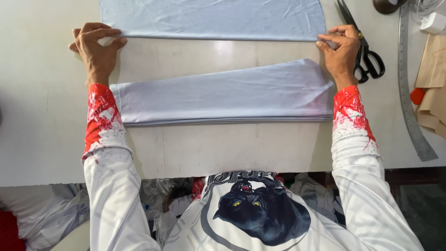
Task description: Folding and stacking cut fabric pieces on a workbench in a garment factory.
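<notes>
A pale grey-blue fabric piece (213, 18) lies flat at the far side of the white table (209, 148). My left hand (95, 46) pinches its near left corner. My right hand (341, 49) pinches its near right corner. Closer to me lies a second, folded stack of the same pale fabric (223, 95), spanning the gap between my forearms. Both sleeves are white with red splatter cuffs.
Black scissors (367, 58) lie just right of my right hand. A long metal curved ruler (411, 107) runs along the right side, beside brown paper pieces (432, 93) and a small orange object (417, 95). Fabric scraps (46, 214) are piled below the table's near edge.
</notes>
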